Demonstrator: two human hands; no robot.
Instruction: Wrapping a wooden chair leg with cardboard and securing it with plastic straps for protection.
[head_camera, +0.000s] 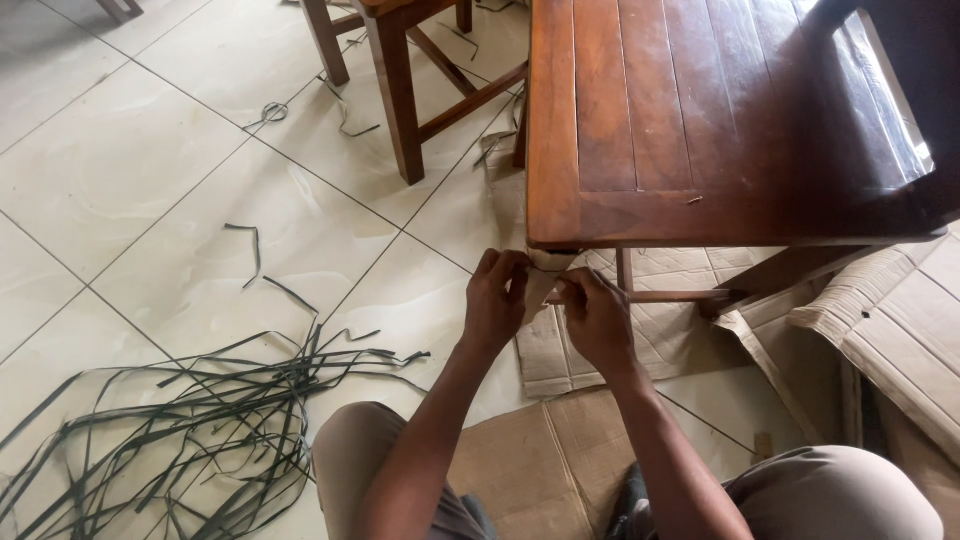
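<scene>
While both hands (545, 305) pinch tape, cardboard (560, 470) lies flat.

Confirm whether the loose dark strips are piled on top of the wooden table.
No, the dark strips lie tangled on the tiled floor, left of the wooden table.

There is only the one view, taken from the person's head and tipped steeply down and forward over their own knees, so the forearms run up from the bottom edge. It sits close, the hands, left (495, 300) and right (595, 318), landing near the middle of the picture at the corner of the wooden surface (660, 130). Beyond them it takes in the tiled floor (150, 170) to the left and flattened cardboard (560, 470) underfoot.
</scene>
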